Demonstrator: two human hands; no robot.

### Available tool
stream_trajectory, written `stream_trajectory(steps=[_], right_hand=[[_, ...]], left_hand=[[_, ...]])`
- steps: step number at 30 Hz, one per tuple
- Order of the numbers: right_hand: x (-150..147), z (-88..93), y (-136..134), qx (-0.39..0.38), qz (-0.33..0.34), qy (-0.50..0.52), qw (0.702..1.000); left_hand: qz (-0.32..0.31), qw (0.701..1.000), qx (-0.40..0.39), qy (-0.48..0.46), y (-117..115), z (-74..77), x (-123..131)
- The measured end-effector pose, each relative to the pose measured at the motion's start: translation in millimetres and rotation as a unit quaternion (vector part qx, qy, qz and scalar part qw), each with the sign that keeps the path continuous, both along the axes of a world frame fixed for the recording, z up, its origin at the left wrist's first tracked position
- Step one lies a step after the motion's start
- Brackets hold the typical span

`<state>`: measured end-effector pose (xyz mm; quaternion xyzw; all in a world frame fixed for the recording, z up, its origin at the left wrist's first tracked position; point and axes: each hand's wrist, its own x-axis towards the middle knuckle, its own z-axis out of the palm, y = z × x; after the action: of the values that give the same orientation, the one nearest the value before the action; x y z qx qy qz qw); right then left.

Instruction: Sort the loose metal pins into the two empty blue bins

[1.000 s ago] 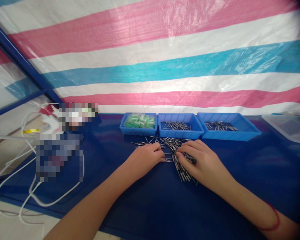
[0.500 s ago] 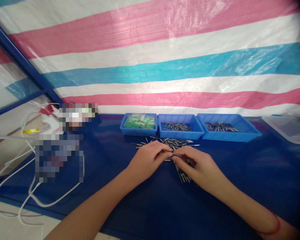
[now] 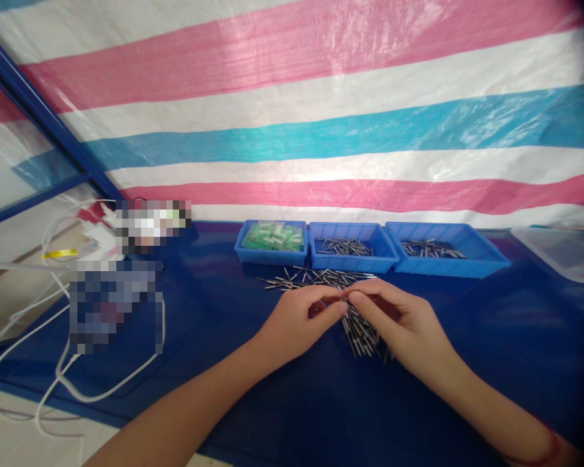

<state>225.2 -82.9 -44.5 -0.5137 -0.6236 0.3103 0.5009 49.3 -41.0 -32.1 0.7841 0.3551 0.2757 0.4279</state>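
Note:
Over the table, my left hand [image 3: 294,321] and my right hand [image 3: 403,318] meet at the fingertips, both closed in a pinch. Between them is a thin metal rod, seen half a second ago and now mostly covered by the fingers. Directly beneath and behind the hands lies a pile of thin dark-and-silver metal rods [image 3: 302,277]. Another bunch of metal rods [image 3: 363,337] lies below the right fingers, partly covered by that hand.
Along the back stand a blue bin [image 3: 246,256] with green-and-clear plastic packets, a middle blue bin [image 3: 353,263] and a larger right blue bin [image 3: 467,267], both with short metal rods. A clear plastic lid [image 3: 559,253] lies far right. White cables [image 3: 111,395] loop at left.
Both hands have come closer together, fingertips now touching, and shifted slightly to the right and down. The rod that showed between them is now hidden by the fingers.

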Motion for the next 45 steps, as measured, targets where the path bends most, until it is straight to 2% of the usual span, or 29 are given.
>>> stream_trajectory(steps=[3,8,15,18,21,23,25,27,29,34,37,40,42,45], right_hand=[[-0.8,1.1,-0.2,-0.004,-0.013,0.014,1.0],[-1.8,-3.5,-1.1,-0.005,-0.027,0.034,0.999],[3.8,-3.6,-0.7,0.012,0.006,-0.002,1.0],[6.3,-2.3,1.2,0.014,0.022,-0.049,0.998],[10.0,-2.2,4.9,0.012,0.027,-0.088,0.996],[16.1,-2.5,9.9,-0.009,-0.029,-0.042,0.999],[26.6,-2.0,17.1,-0.038,-0.12,0.065,0.99],[41.4,0.1,25.4,-0.059,-0.2,0.19,0.96],[58.0,2.9,33.1,-0.067,-0.259,0.267,0.926],[86.1,4.8,43.6,-0.115,-0.295,0.285,0.905],[83.7,2.5,42.5,-0.117,-0.28,0.278,0.912],[71.8,1.0,37.2,-0.111,-0.234,0.243,0.935],[62.5,0.4,32.5,-0.115,-0.202,0.19,0.954],[48.0,-0.7,24.6,-0.094,-0.148,0.055,0.983]], left_hand=[[0.006,1.0,0.012,0.008,0.5,0.7,0.5],[0.015,1.0,-0.012,-0.003,0.4,-3.2,2.2],[0.052,0.998,-0.002,-0.046,2.2,-5.8,0.3],[0.068,0.995,0.011,-0.071,2.9,-4.0,-0.9],[0.061,0.996,0.04,-0.044,4.2,0.9,-3.6],[0.048,0.995,0.091,0.012,6.1,5.0,-7.6],[0.029,0.983,0.157,0.086,8.9,7.9,-13.3],[0.008,0.964,0.212,0.162,12.2,8.2,-19.5],[-0.009,0.944,0.241,0.227,15.3,6.2,-24.6],[-0.039,0.915,0.255,0.31,19.3,-0.2,-26.9],[-0.052,0.914,0.254,0.312,19.8,-2.1,-24.9],[-0.053,0.916,0.259,0.302,20.5,-4.4,-24.0],[-0.046,0.921,0.256,0.29,21.4,-5.9,-23.9],[-0.025,0.939,0.238,0.247,21.9,-5.4,-22.3]])
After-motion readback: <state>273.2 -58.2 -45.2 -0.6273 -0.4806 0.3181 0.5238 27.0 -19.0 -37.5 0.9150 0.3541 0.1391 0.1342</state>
